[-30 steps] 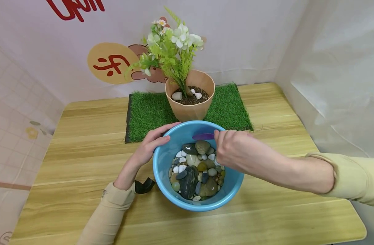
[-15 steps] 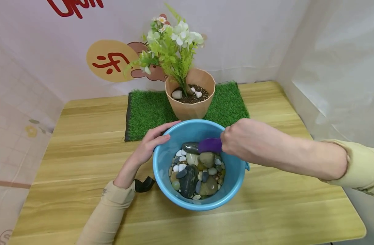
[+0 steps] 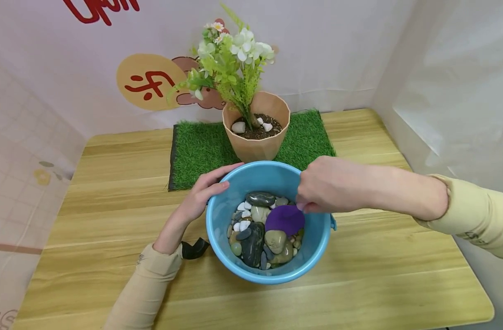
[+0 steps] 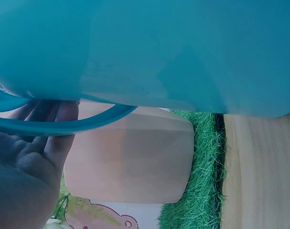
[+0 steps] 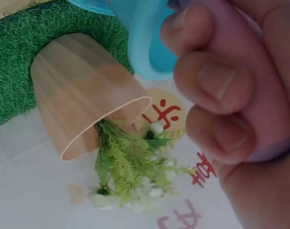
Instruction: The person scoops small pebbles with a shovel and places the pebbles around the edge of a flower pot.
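Observation:
A blue bucket [image 3: 269, 277] stands on the table with stones of many sizes inside. My left hand [image 3: 195, 199] grips its far-left rim, thumb over the edge and fingers along the outer wall; the left wrist view shows those fingers behind the bucket's handle [image 4: 63, 126]. My right hand [image 3: 327, 185] is over the right rim, its fingers curled round the pink handle [image 5: 264, 100] of a toy shovel. The shovel's purple blade [image 3: 285, 220] lies in among the stones. A rounded grey-tan stone [image 3: 275, 241] is at the blade's near edge. The blade covers some pebbles.
Just behind the bucket, a peach flowerpot [image 3: 257, 149] with white flowers, soil and a few stones stands on a green turf mat [image 3: 198, 151]. A black curved piece [image 3: 194, 249] is near the left wrist. The wooden table [image 3: 379, 279] meets a draped wall at the back.
The purple blade has swung down from the bucket's far side into the stones and toward me. The rounded grey-tan stone has shifted nearer. My left hand has stayed on the rim.

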{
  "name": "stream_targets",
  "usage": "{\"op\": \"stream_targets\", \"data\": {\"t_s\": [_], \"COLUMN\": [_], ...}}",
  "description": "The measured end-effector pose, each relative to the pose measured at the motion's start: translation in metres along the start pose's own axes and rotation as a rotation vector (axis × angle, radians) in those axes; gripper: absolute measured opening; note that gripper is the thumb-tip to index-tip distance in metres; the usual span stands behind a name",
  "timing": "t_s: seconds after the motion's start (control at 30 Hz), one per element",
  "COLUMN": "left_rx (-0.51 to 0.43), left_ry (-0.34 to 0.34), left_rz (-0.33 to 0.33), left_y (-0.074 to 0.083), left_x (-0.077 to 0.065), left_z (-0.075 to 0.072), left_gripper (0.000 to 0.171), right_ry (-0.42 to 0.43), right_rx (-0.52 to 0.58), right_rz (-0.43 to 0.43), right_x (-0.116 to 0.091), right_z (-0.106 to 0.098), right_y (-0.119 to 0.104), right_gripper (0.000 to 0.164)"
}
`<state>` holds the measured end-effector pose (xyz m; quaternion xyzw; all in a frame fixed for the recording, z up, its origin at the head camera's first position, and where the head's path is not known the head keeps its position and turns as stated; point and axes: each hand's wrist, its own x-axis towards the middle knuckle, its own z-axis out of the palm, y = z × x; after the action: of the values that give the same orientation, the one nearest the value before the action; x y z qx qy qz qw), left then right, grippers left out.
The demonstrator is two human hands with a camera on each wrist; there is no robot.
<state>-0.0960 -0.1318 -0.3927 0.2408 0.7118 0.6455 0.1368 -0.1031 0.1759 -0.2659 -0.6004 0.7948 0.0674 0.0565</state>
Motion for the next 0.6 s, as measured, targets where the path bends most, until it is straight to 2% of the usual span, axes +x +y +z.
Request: {"op": "stream_targets", "data": {"t_s": [0.3, 0.6], "left_rx": [-0.008, -0.003], "left_ry": [0.005, 0.003], "left_rz": [0.004, 0.006], "left_y": [-0.0008, -0.0008], "left_x": [0.0000, 0.0008], "left_z": [0.0000, 0.0002], "left_gripper": [0.057, 0.057], "right_ry": [-0.041, -0.066], "right_rx": [0.136, 0.153], "right_rz": [-0.061, -0.107], "right_x": [0.0049, 0.0097], "right_z": [-0.0005, -0.0004], "right_y": [0.0062, 0.0119], "right_gripper": [0.040, 0.048]}}
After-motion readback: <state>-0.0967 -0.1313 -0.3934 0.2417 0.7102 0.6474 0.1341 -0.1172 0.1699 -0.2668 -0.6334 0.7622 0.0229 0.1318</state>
